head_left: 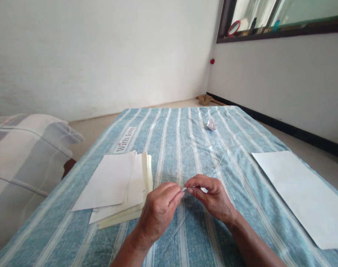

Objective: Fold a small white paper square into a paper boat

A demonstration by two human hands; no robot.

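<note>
Near the middle of the striped cloth, my left hand (pixel 161 207) and my right hand (pixel 212 195) meet fingertip to fingertip. Between them they pinch a small piece of folded white paper (pixel 183 189), mostly hidden by the fingers. A bit of its white edge shows under the right fingers. Just left of my left hand lies a loose stack of white and cream paper sheets (pixel 110 181). Farther off, a small folded paper shape (pixel 211 124) with a pointed top stands on the cloth.
A blue and white striped cloth (pixel 169 148) covers the table. On the right lies a large white sheet (pixel 299 196). A checked fabric (pixel 26 159) bulges at the left. Beyond the far edge, a small cardboard box (pixel 204 99) sits on the floor by the wall.
</note>
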